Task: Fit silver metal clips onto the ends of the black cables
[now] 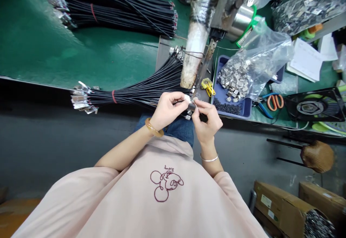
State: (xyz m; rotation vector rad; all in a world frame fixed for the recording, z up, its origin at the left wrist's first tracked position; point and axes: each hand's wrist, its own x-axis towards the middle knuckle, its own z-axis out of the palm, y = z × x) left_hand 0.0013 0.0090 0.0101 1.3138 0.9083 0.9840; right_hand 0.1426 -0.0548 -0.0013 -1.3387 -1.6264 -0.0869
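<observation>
My left hand point(171, 109) is closed in a pinch, apparently on the end of one black cable point(191, 106); a white patch shows at its fingertips. Close against it, my right hand point(207, 118) is also pinched, on something too small to make out. Behind the left hand runs a bundle of black cables point(135, 92), tied with a red band, with metal connectors point(82, 98) at its left end. Just above the fingertips hangs the scorched tip of a wrapped white tube point(189, 68). A yellow clip-like tool point(207, 86) lies beside the right hand.
A blue tray point(244, 111) at right holds small black parts and a plastic bag of metal connectors point(236, 79). Pliers point(270, 103), a black fan point(315, 105) and a solder spool point(240, 22) are nearby. More cable bundles point(116, 14) lie on the green table point(48, 56).
</observation>
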